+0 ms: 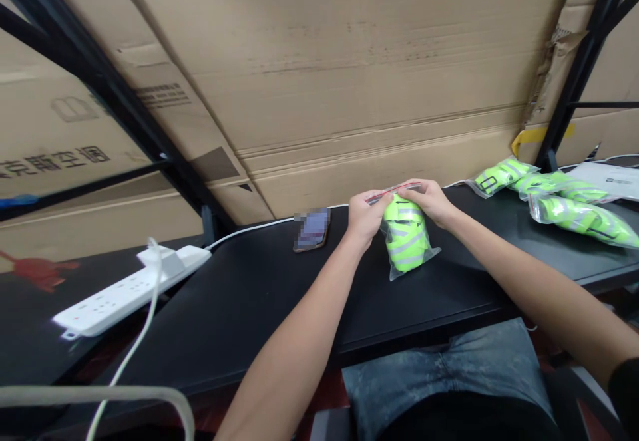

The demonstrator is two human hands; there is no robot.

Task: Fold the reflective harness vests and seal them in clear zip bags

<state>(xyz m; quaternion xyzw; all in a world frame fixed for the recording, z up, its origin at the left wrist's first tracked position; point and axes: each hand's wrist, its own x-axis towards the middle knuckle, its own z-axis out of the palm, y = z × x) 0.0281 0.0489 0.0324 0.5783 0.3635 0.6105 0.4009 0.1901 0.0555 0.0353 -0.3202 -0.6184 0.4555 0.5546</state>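
Note:
A clear zip bag packed with folded neon-yellow fabric and grey reflective strips stands on the black table between my hands. My left hand pinches the left end of its top edge, where a red zip line shows. At the right end of the same edge, my right hand is closed on the bag with its thumb on the near side. The fingers behind the bag's top are partly hidden.
A phone lies left of my hands. Farther left is a white power strip with a plug and cable. Several similar filled bags lie at the right, beside a white flat item. Cardboard lines the back between black metal posts.

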